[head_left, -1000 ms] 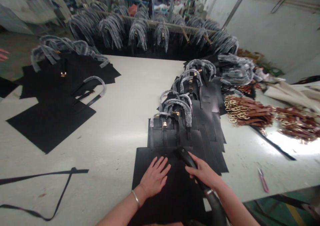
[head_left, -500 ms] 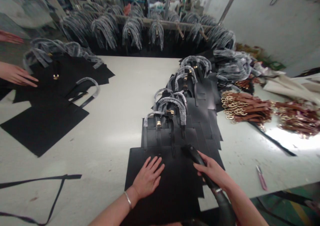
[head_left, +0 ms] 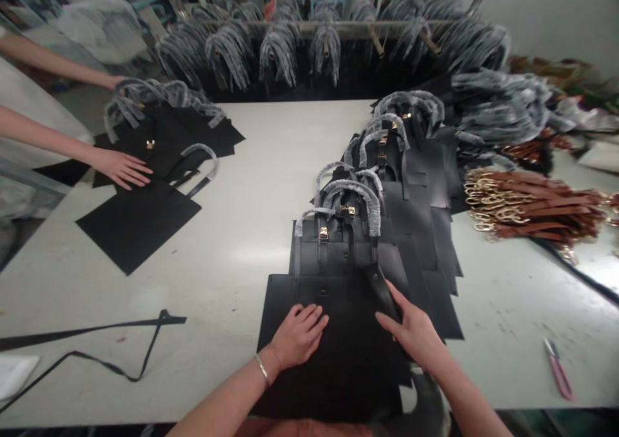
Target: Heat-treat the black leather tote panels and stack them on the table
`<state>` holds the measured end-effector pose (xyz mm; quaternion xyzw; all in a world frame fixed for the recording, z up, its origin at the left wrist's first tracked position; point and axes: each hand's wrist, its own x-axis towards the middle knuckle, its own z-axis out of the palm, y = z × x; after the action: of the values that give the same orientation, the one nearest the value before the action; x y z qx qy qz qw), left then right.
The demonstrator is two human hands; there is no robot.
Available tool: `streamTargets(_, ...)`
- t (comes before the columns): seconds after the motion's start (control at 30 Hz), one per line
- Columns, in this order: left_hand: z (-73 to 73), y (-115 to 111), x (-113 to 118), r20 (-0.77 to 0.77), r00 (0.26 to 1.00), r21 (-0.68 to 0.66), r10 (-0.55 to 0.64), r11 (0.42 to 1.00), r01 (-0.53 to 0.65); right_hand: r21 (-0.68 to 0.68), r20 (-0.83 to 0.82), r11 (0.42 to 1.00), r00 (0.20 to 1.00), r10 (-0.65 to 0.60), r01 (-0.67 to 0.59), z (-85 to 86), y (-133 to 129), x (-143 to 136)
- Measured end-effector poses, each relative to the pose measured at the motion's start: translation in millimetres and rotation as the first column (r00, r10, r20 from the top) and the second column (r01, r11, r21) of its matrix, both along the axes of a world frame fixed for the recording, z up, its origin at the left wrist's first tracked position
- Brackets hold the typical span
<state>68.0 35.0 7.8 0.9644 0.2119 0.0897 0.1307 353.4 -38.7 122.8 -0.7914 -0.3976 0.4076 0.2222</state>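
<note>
A black leather panel [head_left: 338, 353] lies at the near edge of the white table. My left hand [head_left: 300, 335] rests on it, palm down with the fingers somewhat spread, holding nothing. My right hand [head_left: 411, 327] is wrapped round a black strap [head_left: 382, 290] that runs from the panel's upper right part down past the wrist. Beyond the panel, overlapping black bag pieces [head_left: 401, 250] stretch away, with plastic-wrapped handles [head_left: 355, 195] and gold clasps [head_left: 324, 233] on them.
Another person's hand [head_left: 124, 168] presses on black bag pieces [head_left: 140, 221] at the left. Brown straps with gold hooks [head_left: 541, 205] and pink-handled snips [head_left: 558, 369] lie right. Thin black strips [head_left: 111, 363] lie front left. Wrapped handles hang on a rack [head_left: 326, 47] behind.
The whole view has shifted, bringing the other person's arms further in. My left hand's fingers are closer together. My right hand still grips the black strap.
</note>
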Motion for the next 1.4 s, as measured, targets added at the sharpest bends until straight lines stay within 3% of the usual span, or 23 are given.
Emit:
streamTargets(0.1,-5.0,-2,-2,0.015,1.000,0.003,-0.015,1.000,0.015,0.038,-0.111,0.993,0.987,0.115,-0.112,8.2,-5,-16)
streamTargets(0.2,-7.9,-2,-4,0.024,0.998,0.014,-0.058,0.998,0.058,-0.005,-0.234,0.977,0.950,0.207,-0.214,10.0,-7,-32)
streamTargets(0.4,-12.2,-1,-6,0.032,0.993,0.018,-0.109,0.994,0.109,-0.090,-0.330,0.953,0.912,0.245,-0.289,4.5,24,-57)
streamTargets(0.67,-26.3,-4,-6,0.118,0.989,0.081,-0.092,0.993,0.083,0.084,-0.198,0.883,0.861,0.468,-0.461,1.8,75,-100)
streamTargets(0.8,-27.6,-4,-3,0.116,0.989,0.003,-0.089,0.996,0.089,0.096,-0.109,0.869,0.863,0.493,-0.485,-4.3,95,-125)
streamTargets(0.9,-24.2,-2,-1,0.071,0.994,-0.062,-0.080,0.994,0.084,0.079,-0.111,0.870,0.863,0.494,-0.487,-2.1,95,-130)
streamTargets(1.07,-19.7,1,2,0.094,0.988,-0.095,-0.125,0.986,0.134,0.121,-0.303,0.900,0.848,0.435,-0.418,2.6,81,-126)
streamTargets(1.17,-19.6,3,5,0.099,0.989,-0.100,-0.110,0.988,0.120,0.122,-0.266,0.912,0.873,0.410,-0.391,-1.9,89,-133)
streamTargets(1.3,-13.4,6,6,0.122,0.992,-0.085,-0.036,0.995,0.047,0.149,-0.037,0.978,0.987,0.154,-0.147,5.9,99,-125)
streamTargets(1.4,-4.7,12,3,0.141,0.990,-0.041,-0.011,0.999,0.017,0.084,-0.042,0.996,0.998,-0.036,0.039,28.4,72,-91)
